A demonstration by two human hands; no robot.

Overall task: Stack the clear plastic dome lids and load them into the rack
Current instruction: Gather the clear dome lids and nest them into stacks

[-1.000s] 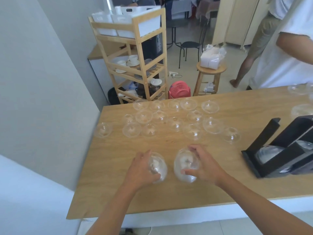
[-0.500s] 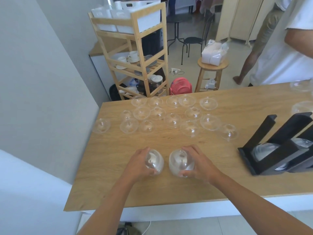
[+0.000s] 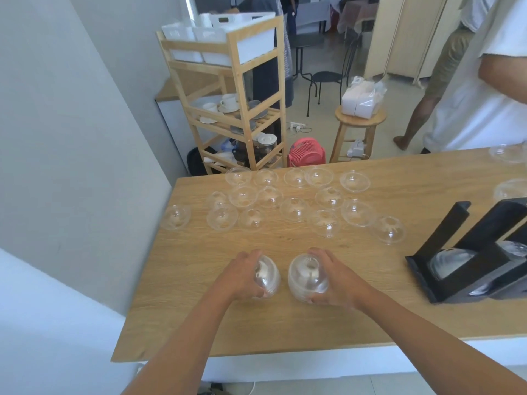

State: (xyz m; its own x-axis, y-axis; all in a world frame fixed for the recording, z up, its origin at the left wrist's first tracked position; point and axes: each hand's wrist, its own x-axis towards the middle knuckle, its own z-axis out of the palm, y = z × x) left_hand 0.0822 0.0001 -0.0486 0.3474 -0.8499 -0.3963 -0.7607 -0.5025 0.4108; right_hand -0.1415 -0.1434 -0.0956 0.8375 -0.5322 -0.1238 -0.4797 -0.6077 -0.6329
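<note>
Two small stacks of clear dome lids are held just above the near middle of the table [image 3: 199, 303], side by side and close to each other but not touching. The left stack [image 3: 266, 276] is tilted, with its top hole turned toward the left hand [image 3: 242, 276], which is curled around it from the left side, fingers above and thumb below. The right stack [image 3: 306, 277] stands more upright, with its hole seen near the top; the right hand [image 3: 336, 280] closes on it from the right, fingers at the far side and thumb at the near edge. How many lids are in each stack cannot be told. Farther on the table, many loose lids [image 3: 295, 209] lie spread in rough rows, some with the dome up and some turned over; one lid [image 3: 175, 216] lies apart at the left edge. At the right side stands the black rack [image 3: 467, 260], leaning, and clear lids are already seen in its slots. More lids [image 3: 510, 152] are at the far right edge of the table. Behind the table is a wooden shelf [image 3: 242, 92] with white bins on top and cups and plates in it, a pink fan [image 3: 306, 152] on the floor, and a stool [image 3: 359, 124] with white packs. A person in a white shirt [image 3: 470, 109] stands at the far right.
</note>
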